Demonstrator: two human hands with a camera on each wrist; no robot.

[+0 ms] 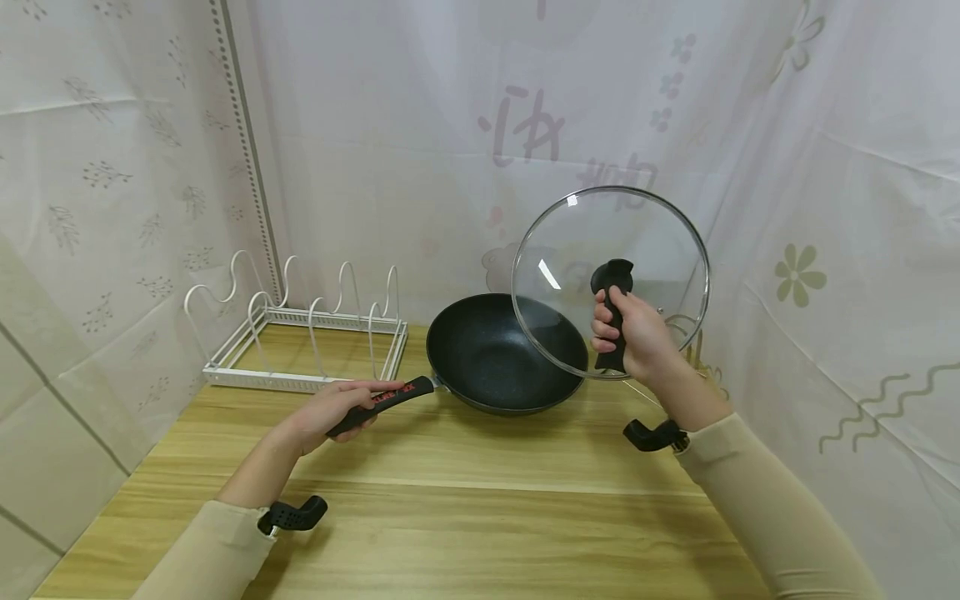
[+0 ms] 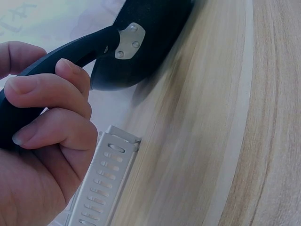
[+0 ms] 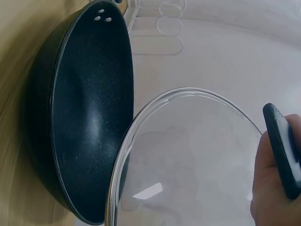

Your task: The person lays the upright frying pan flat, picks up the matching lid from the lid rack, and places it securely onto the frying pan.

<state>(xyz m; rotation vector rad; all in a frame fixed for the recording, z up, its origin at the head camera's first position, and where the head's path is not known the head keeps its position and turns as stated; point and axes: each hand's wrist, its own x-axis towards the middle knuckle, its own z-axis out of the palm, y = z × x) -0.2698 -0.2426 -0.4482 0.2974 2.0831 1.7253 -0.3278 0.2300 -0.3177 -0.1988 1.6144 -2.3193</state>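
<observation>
A black wok point(image 1: 487, 354) sits on the wooden table with its long handle pointing to the front left. My left hand point(image 1: 341, 410) grips that handle, the fingers curled round it in the left wrist view. My right hand point(image 1: 641, 329) holds a glass lid point(image 1: 555, 242) by its black handle point(image 1: 615, 321). The lid is raised and tilted nearly upright, to the right of the wok, and overlaps the wok's right rim in the head view. From the right wrist, the wok's speckled inside point(image 3: 94, 108) shows bare, with the lid's metal-edged rim point(image 3: 122, 155) in front of it.
A white wire rack point(image 1: 270, 379) with several curved dividers stands at the table's back left, close to my left hand. Behind the lid on the right is a partly hidden wire stand point(image 1: 697, 350). Patterned curtains point(image 1: 390, 167) hang along the back and sides.
</observation>
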